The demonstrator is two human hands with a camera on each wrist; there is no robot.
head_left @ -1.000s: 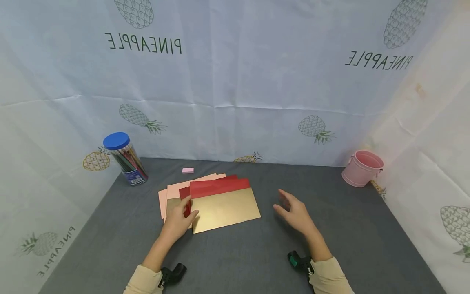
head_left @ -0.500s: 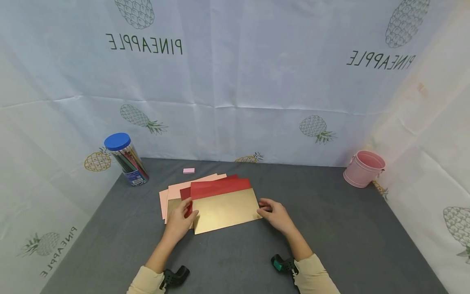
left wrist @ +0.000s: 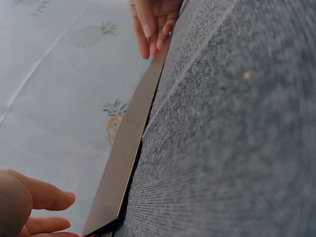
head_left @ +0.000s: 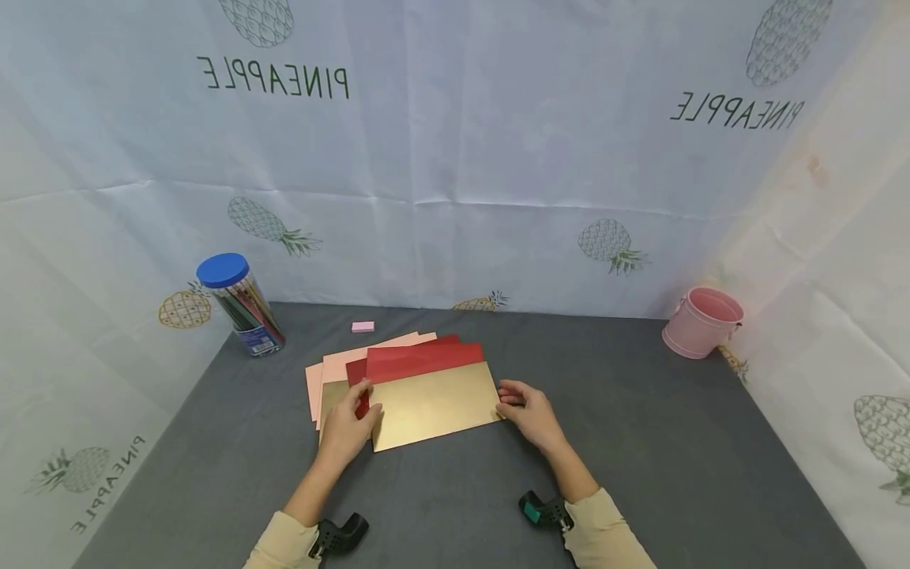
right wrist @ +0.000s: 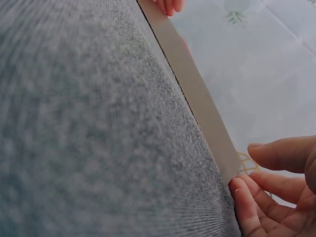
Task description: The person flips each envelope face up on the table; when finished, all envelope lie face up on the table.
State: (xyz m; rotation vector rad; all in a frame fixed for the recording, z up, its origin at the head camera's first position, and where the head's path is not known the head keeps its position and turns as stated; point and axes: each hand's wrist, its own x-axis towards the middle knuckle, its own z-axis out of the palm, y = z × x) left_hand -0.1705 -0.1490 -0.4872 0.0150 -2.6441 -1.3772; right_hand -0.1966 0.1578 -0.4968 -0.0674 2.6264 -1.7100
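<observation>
A gold card-like sheet (head_left: 435,407) lies on top of a fanned pile of paper on the dark table. My left hand (head_left: 348,423) is at its left edge, fingers extended and the thumb held apart from them, as the left wrist view also shows. At the sheet's right end is my right hand (head_left: 532,415), its fingertips right at the corner. In the right wrist view the right thumb (right wrist: 279,154) stands away from the sheet. Red sheets (head_left: 426,361) and peach sheets (head_left: 341,367) show from beneath, and another gold piece (head_left: 332,393) is partly covered by my left hand.
A blue-lidded jar of pencils (head_left: 244,307) stands at the back left. Near the pile's far side lies a small pink block (head_left: 362,326). A pink bucket (head_left: 702,322) is at the back right. Pineapple-print cloth (head_left: 455,142) hangs behind the table (head_left: 675,442).
My right hand has moved left, from beside the pile to the right end of the gold sheet, and has stayed there over the last half second. My left hand has hardly moved.
</observation>
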